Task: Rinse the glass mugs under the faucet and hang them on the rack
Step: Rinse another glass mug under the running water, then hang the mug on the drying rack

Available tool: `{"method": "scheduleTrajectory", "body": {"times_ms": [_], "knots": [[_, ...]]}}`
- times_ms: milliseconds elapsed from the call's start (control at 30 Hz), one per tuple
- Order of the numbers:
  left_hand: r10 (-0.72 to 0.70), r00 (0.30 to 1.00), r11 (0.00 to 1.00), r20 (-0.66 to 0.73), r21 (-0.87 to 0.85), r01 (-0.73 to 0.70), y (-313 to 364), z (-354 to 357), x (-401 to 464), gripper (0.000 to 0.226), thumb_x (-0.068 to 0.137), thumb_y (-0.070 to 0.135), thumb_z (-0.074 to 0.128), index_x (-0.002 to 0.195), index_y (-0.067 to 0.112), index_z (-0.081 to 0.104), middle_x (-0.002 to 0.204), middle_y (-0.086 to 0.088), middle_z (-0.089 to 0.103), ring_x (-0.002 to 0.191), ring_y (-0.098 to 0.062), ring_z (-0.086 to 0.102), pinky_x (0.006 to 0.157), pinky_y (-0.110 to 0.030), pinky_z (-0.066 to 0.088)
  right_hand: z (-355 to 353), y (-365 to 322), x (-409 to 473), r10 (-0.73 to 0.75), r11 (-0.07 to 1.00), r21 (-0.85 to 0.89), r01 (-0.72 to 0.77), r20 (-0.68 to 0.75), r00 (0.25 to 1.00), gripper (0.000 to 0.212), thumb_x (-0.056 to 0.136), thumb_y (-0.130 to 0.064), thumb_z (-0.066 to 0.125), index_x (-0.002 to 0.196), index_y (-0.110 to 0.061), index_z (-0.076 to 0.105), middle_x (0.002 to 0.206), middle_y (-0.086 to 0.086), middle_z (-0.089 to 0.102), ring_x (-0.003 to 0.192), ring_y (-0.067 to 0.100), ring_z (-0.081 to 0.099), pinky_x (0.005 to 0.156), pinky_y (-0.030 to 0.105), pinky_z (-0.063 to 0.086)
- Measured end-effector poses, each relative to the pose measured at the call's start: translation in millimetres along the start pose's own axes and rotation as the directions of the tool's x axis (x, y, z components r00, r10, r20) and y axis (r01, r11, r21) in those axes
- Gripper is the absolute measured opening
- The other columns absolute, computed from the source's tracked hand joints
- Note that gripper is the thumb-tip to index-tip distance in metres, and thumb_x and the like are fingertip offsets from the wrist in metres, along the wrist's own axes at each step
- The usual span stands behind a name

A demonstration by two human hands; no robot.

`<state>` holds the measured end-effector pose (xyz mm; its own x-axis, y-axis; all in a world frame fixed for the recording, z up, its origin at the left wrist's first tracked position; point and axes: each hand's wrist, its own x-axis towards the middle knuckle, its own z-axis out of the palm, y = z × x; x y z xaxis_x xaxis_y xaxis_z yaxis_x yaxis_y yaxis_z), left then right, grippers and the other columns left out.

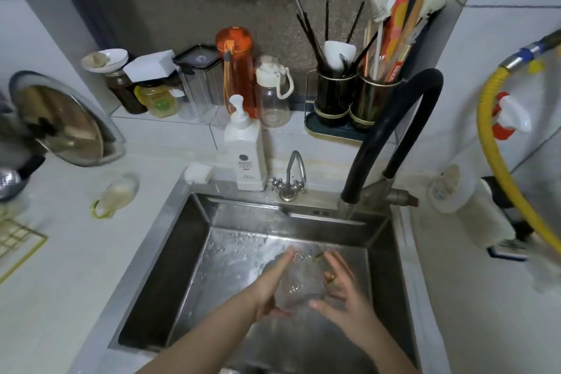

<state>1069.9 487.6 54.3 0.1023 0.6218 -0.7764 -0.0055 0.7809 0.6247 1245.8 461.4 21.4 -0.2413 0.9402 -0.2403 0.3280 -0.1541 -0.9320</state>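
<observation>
We have a clear glass mug [299, 282] down inside the steel sink [170, 267], cradled between both hands. The left hand [273, 285] lies along its left wall, fingers long and pointing toward the far side, thumb tucked under the near edge. The right hand [340, 291] cups the other wall, fingers spread and curved round the glass, a ring showing on one finger. So the hands sit apart with the mug clamped between them.

The black hose faucet [391, 136] arches over from the back right; its spout sits well behind the mug, and we cannot tell whether a stream reaches the glass, though the sink floor is wet and splashed.

Our judgement: the rinse is the step in hand. To do it well, we bring the open mouth under the spout, turn the mug between the palms so water sweeps every wall and the handle, then tip it out. Wet glass is slippery, so we hold it low over the basin. The gold wire rack [18, 240] waits at the far left of the bench [76, 267].
</observation>
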Motion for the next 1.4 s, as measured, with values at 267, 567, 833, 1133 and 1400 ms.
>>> {"method": "scheduleTrajectory", "body": {"times_ms": [267, 567, 833, 1133, 1400], "knots": [[0.028, 0.999, 0.997, -0.028, 0.067, -0.026, -27.4, -41.1, -23.2, 0.051, 0.089, 0.067, 0.031, 0.126, 0.033, 0.04, 0.086, -0.003, 0.065, 0.063, -0.016, 0.062, 0.059, -0.022, 0.05, 43.6, -3.7, 6.8, -0.093, 0.996, -0.025, 0.091, -0.101, 0.991, 0.061, 0.076, -0.016, 0.078, 0.117, -0.047, 0.045, 0.13, -0.025, 0.039, 0.11, -0.004, 0.052, 0.092, 0.017, 0.047], [0.388, 0.908, 0.921, -0.157, 0.029, -0.388, -41.9, -101.6, -50.0, 0.028, 0.097, 0.038, 0.045, 0.124, 0.043, 0.048, 0.079, -0.008, 0.06, 0.063, -0.013, 0.057, 0.054, -0.02, 0.047, 97.9, -32.8, 21.7, 0.092, 0.992, 0.105, -0.066, -0.271, 0.958, 0.03, 0.071, -0.038, 0.079, 0.09, -0.026, 0.06, 0.092, -0.001, 0.067, 0.081, 0.017, 0.066, 0.07, 0.026, 0.053], [0.531, 0.811, 0.846, -0.246, 0.102, -0.523, -48.5, -174.8, -71.1, 0.027, 0.091, 0.028, 0.06, 0.117, 0.034, 0.057, 0.082, -0.007, 0.06, 0.068, -0.012, 0.058, 0.063, -0.025, 0.051, 165.8, -76.0, 22.5, 0.088, 0.995, -0.009, -0.096, -0.312, 0.946, 0.041, 0.072, -0.054, 0.072, 0.062, -0.017, 0.055, 0.059, -0.002, 0.058, 0.057, 0.015, 0.054, 0.062, 0.03, 0.042], [0.571, 0.732, 0.813, -0.373, 0.133, -0.566, -58.8, -297.1, -115.8, 0.029, 0.079, 0.037, 0.072, 0.105, 0.034, 0.059, 0.091, -0.001, 0.067, 0.076, -0.012, 0.062, 0.073, -0.03, 0.051, 292.6, -129.8, 18.4, 0.053, 0.998, -0.031, -0.063, -0.251, 0.966, 0.043, 0.082, -0.049, 0.065, 0.06, -0.015, 0.05, 0.057, 0.0, 0.051, 0.06, 0.019, 0.05, 0.064, 0.031, 0.04], [0.61, 0.661, 0.733, -0.437, -0.004, -0.68, -72.6, -390.7, -163.0, 0.04, 0.086, 0.014, 0.067, 0.123, 0.025, 0.054, 0.121, -0.022, 0.049, 0.092, -0.02, 0.059, 0.066, -0.032, 0.059, 407.1, -184.4, 15.8, -0.01, 1.0, 0.012, 0.011, -0.067, 0.998, 0.023, 0.091, -0.041, 0.055, 0.086, -0.019, 0.06, 0.089, 0.004, 0.065, 0.088, 0.023, 0.061, 0.074, 0.031, 0.043]]}}
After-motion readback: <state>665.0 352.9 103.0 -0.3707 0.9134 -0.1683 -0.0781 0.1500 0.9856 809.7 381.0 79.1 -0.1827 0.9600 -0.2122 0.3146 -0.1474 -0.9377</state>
